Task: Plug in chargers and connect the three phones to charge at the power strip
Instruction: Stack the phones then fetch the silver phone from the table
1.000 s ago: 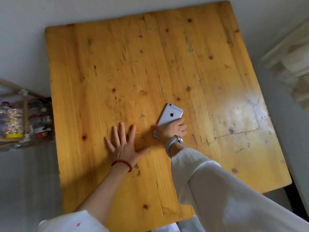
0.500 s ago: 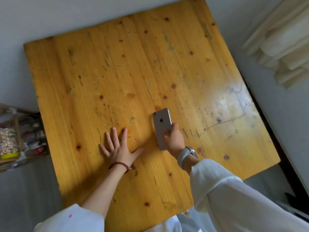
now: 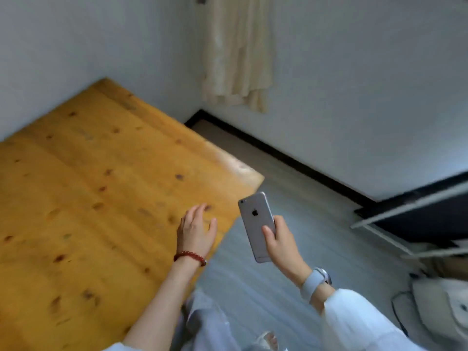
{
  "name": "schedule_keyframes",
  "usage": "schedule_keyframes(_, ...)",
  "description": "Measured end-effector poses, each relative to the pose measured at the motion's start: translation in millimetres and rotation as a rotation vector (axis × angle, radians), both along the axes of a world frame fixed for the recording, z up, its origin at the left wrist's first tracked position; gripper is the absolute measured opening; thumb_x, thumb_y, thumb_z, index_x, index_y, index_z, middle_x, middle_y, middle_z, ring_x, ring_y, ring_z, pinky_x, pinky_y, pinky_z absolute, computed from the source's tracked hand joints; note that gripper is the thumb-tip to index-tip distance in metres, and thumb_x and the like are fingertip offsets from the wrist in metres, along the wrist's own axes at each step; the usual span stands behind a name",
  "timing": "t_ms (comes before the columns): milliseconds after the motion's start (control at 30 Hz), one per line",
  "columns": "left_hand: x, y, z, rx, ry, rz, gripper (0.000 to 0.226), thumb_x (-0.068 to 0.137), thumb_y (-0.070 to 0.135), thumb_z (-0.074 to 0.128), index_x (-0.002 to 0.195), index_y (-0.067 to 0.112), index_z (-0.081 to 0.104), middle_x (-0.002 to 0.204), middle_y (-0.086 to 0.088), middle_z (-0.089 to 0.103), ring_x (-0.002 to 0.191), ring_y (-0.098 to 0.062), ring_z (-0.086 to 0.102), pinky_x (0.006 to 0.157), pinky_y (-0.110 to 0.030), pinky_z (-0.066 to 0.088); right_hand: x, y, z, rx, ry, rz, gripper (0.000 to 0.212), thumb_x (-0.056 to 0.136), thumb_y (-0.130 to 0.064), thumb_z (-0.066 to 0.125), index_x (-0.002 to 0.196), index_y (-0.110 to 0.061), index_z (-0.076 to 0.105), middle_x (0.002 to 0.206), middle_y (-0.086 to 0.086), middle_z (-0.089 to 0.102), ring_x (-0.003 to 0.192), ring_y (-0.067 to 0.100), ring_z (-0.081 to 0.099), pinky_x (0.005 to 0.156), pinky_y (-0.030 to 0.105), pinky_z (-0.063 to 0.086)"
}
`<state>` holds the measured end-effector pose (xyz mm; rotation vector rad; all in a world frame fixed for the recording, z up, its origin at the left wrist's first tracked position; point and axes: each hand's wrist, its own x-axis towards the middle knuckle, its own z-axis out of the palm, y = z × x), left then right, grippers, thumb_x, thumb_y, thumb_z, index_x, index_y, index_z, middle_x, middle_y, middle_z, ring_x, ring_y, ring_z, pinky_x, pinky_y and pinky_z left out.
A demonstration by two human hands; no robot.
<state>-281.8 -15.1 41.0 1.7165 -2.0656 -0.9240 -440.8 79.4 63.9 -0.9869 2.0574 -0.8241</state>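
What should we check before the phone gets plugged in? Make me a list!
1. Phone held firmly: ok, the right hand grips its lower half, above the floor.
2. Left hand free to help: ok, open over the wooden table.
3. Power strip in sight: not ok, none visible.
4. Charger and cable in sight: cannot tell; a dark cord lies bottom right, blurred.
5. Other two phones in sight: not ok.
6. Phone's charging port clear: cannot tell, hidden by the hand.
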Motion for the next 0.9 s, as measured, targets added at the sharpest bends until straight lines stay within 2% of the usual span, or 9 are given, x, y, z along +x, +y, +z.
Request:
schedule_keyframes(133, -128.7, 83.5, 14.9, -0.032, -0.001, -0.326, 0.046, 0.087, 0.025, 0.052, 0.131, 0.013, 0.042, 0.135, -0.009, 0.045, 0.125, -0.025, 0.040, 0.104, -0.037, 0.032, -94.4, 122.9, 14.3, -0.037, 0.008, -0.289, 0.011, 0.092, -0.013, 0.044, 0.101, -0.007, 0.048, 0.089, 0.004, 0.055, 0.084, 0.026, 0.051, 0.061, 0.029, 0.027)
schedule_keyframes(267, -250.4, 167.4, 30.6, -0.064, 0.024, -0.653, 0.045, 0.086, 0.025, 0.053, 0.129, 0.014, 0.043, 0.132, -0.009, 0.048, 0.124, -0.025, 0.042, 0.102, -0.037, 0.034, -172.3, 244.8, 25.6, -0.066, 0.006, -0.643, 0.002, 0.091, -0.015, 0.045, 0.091, -0.016, 0.046, 0.081, 0.000, 0.054, 0.083, 0.026, 0.052, 0.068, 0.033, 0.037)
schedule_keyframes(333, -308.4, 210.2, 37.5, -0.111, 0.039, -0.827, 0.045, 0.086, 0.024, 0.054, 0.128, 0.013, 0.044, 0.131, -0.010, 0.049, 0.122, -0.026, 0.044, 0.100, -0.037, 0.035, -201.8, 303.5, 27.5, -0.086, 0.001, -0.834, 0.001, 0.091, -0.014, 0.045, 0.091, -0.014, 0.046, 0.080, 0.000, 0.053, 0.083, 0.027, 0.052, 0.071, 0.036, 0.039)
schedule_keyframes(500, -428.9, 325.1, 44.2, -0.166, 0.079, -1.207, 0.043, 0.086, 0.023, 0.054, 0.126, 0.011, 0.046, 0.128, -0.014, 0.051, 0.118, -0.031, 0.046, 0.097, -0.038, 0.037, -245.4, 428.9, 20.5, -0.119, 0.027, -1.260, 0.010, 0.089, -0.009, 0.047, 0.095, -0.002, 0.050, 0.094, 0.011, 0.060, 0.085, 0.028, 0.052, 0.060, 0.028, 0.024)
schedule_keyframes(600, -485.5, 399.2, 37.8, -0.151, 0.092, -1.407, 0.044, 0.086, 0.025, 0.054, 0.127, 0.011, 0.045, 0.128, -0.013, 0.051, 0.119, -0.030, 0.046, 0.098, -0.040, 0.038, -267.9, 493.6, 10.0, -0.113, 0.028, -1.481, 0.015, 0.088, -0.008, 0.048, 0.098, 0.002, 0.051, 0.100, 0.020, 0.062, 0.088, 0.033, 0.055, 0.057, 0.027, 0.023)
schedule_keyframes(767, -579.7, 512.5, 22.9, -0.112, 0.065, -1.632, 0.045, 0.086, 0.026, 0.054, 0.127, 0.010, 0.045, 0.127, -0.017, 0.051, 0.119, -0.033, 0.046, 0.099, -0.047, 0.040, -330.0, 589.4, -7.7, -0.078, 0.007, -1.709, 0.016, 0.089, -0.010, 0.047, 0.098, 0.003, 0.050, 0.100, 0.022, 0.062, 0.089, 0.034, 0.056, 0.059, 0.029, 0.026)
schedule_keyframes(900, -679.7, 608.2, 20.1, -0.079, 0.075, -1.771, 0.041, 0.084, 0.020, 0.058, 0.121, 0.005, 0.051, 0.121, -0.023, 0.055, 0.114, -0.036, 0.049, 0.097, -0.043, 0.041, -401.0, 674.9, -6.3, -0.064, -0.049, -1.849, 0.012, 0.089, -0.012, 0.045, 0.096, -0.003, 0.049, 0.093, 0.010, 0.057, 0.085, 0.026, 0.052, 0.065, 0.028, 0.031)
